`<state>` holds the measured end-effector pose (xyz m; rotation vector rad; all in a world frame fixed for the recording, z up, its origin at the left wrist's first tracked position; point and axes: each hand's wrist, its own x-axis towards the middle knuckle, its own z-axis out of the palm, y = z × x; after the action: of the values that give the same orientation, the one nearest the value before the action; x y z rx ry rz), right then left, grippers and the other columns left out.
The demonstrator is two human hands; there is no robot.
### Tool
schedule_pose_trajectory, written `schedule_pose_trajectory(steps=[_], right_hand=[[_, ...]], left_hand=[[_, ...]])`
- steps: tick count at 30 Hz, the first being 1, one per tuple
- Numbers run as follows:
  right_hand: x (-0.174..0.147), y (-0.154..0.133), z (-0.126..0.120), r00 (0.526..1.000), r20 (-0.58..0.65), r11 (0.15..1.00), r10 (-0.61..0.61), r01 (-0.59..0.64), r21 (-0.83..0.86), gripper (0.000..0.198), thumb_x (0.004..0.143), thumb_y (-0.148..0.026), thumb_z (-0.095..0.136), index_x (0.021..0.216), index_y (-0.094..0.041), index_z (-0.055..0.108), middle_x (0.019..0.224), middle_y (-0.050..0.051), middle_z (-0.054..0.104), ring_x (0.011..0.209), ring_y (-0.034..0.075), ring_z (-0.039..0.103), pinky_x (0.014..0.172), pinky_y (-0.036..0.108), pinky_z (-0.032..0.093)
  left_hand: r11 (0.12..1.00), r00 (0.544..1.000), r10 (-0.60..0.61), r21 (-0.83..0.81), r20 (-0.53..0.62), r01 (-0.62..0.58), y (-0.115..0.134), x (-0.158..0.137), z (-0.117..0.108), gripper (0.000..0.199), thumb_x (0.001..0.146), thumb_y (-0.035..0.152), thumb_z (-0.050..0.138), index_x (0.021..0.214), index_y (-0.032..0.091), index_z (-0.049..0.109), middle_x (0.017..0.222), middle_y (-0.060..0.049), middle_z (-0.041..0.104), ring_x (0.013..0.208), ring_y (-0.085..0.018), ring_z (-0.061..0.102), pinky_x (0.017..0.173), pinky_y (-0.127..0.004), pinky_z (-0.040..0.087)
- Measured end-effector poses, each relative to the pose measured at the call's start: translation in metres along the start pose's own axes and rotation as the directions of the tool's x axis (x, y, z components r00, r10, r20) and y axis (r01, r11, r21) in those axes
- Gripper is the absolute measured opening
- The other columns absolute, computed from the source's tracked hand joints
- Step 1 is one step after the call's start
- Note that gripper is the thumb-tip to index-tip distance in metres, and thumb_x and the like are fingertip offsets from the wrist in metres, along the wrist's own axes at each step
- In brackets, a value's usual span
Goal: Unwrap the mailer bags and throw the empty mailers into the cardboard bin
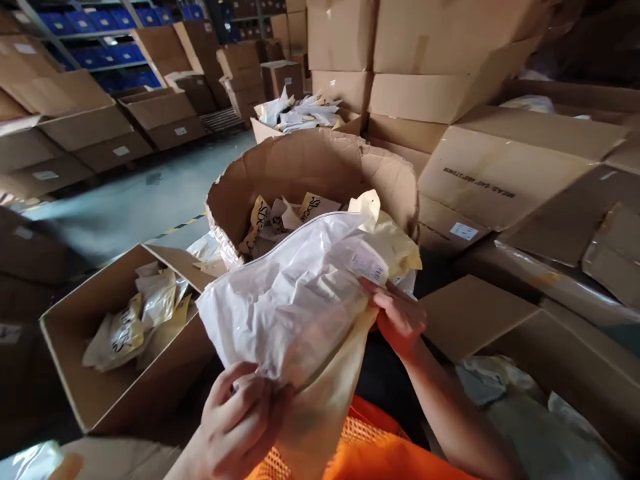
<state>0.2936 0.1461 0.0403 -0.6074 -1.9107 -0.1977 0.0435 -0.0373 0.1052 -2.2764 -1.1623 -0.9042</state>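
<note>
A white plastic bag (280, 293) with a zip-like upper edge is stretched between my hands over the front of a round-edged cardboard box. My left hand (243, 417) is closed on its lower left edge, fingers curled. On the right, my right hand (400, 317) pinches the bag's right side just below a white barcode label (369, 263). A pale yellow sheet or bag (325, 407) hangs beneath the white one, between my hands. Behind the label, another crumpled yellow bag (393, 240) lies at the box's right side; whether it joins the held one I cannot tell.
The round-edged box (310, 150) holds several printed yellow bags (260, 217). An open carton (65, 360) with bagged items stands at left, another (475, 313) at right. Beyond are a carton of white bags (310, 110), stacked cartons (425, 40) and shelves with blue bins (93, 20).
</note>
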Motion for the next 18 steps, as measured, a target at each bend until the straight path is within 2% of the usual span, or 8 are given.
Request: schedule_pose_trajectory(steps=[2,4,6,8,12,18], right_hand=[[0.002,0.0,-0.001,1.0,0.02,0.998,-0.022,0.021,0.052,0.022,0.092,0.002,0.056,0.092,-0.019,0.061,0.11,0.01,0.078,0.089,0.02,0.078,0.094,0.034,0.063],[0.003,0.001,-0.001,0.998,0.035,0.994,-0.046,0.042,0.1,0.022,0.093,0.002,0.053,0.092,-0.018,0.061,0.11,0.013,0.077,0.091,0.021,0.078,0.093,0.035,0.062],[0.004,0.002,-0.002,0.996,0.051,0.99,-0.071,0.064,0.125,0.022,0.095,-0.001,0.051,0.091,-0.019,0.062,0.109,0.014,0.077,0.092,0.02,0.078,0.095,0.033,0.061],[0.003,0.003,-0.002,0.996,0.06,0.99,-0.073,0.065,0.128,0.019,0.098,-0.005,0.052,0.09,-0.02,0.061,0.107,0.013,0.078,0.092,0.018,0.078,0.096,0.031,0.059],[0.005,0.002,0.0,0.997,0.057,0.992,-0.047,0.04,0.117,0.02,0.102,-0.009,0.049,0.088,-0.018,0.059,0.104,0.012,0.078,0.09,0.017,0.078,0.095,0.032,0.06],[0.011,0.001,0.001,0.998,0.044,0.996,-0.033,0.029,0.089,0.023,0.101,-0.007,0.048,0.085,-0.02,0.058,0.103,0.009,0.079,0.085,0.017,0.078,0.091,0.031,0.062]], left_hand=[[0.999,0.999,-0.04,-0.003,-0.012,0.04,0.0,-0.012,0.002,0.021,0.086,-0.006,0.067,0.084,0.014,0.071,0.074,0.001,0.072,0.076,-0.012,0.068,0.107,-0.037,0.053],[0.994,0.995,-0.097,-0.058,0.0,0.097,-0.004,-0.022,0.008,0.019,0.089,-0.004,0.063,0.093,0.013,0.071,0.085,-0.003,0.077,0.094,-0.016,0.072,0.114,-0.04,0.05],[0.983,0.991,-0.121,-0.129,0.06,0.127,-0.009,-0.031,0.016,0.02,0.091,-0.003,0.06,0.103,0.01,0.07,0.101,-0.009,0.078,0.117,-0.022,0.069,0.12,-0.045,0.045],[0.977,0.988,-0.09,-0.183,0.122,0.112,-0.013,-0.039,0.025,0.022,0.092,-0.003,0.058,0.107,0.009,0.069,0.113,-0.012,0.077,0.128,-0.026,0.063,0.12,-0.05,0.043],[0.971,0.988,-0.058,-0.222,0.146,0.09,-0.017,-0.052,0.036,0.023,0.096,0.0,0.052,0.111,0.007,0.068,0.121,-0.017,0.074,0.136,-0.029,0.055,0.122,-0.053,0.038],[0.964,0.98,-0.082,-0.234,0.184,0.124,-0.015,-0.063,0.035,0.029,0.094,-0.001,0.052,0.117,0.006,0.068,0.125,-0.018,0.072,0.14,-0.032,0.051,0.123,-0.055,0.036]])
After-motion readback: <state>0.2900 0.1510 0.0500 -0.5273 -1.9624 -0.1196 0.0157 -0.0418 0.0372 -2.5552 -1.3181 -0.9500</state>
